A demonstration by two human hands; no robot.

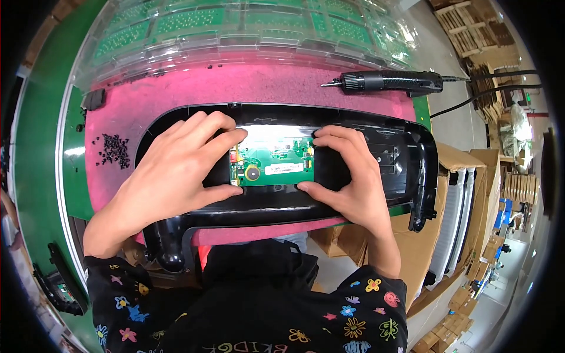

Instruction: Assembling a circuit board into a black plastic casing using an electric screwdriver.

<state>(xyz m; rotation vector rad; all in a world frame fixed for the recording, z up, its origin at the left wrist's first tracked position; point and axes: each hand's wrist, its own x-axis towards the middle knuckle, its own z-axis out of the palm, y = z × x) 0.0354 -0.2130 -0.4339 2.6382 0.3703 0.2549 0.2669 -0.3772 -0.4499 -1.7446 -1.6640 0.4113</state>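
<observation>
A green circuit board sits over the middle of a black plastic housing, with a round dark part and a white label on its face. My left hand grips the board's left end, fingertips at the upper corner and thumb at the lower one. At the opposite end, my right hand holds it the same way, fingers above and thumb below. The housing lies with its hollow side up, two curved legs pointing toward me. Whether the board rests fully on the housing, I cannot tell.
Beneath the housing is a pink mat. Small black screws lie in a pile at left. A black electric screwdriver lies far right, its cable trailing off. Clear trays of circuit boards stand behind. A cardboard box stands at right.
</observation>
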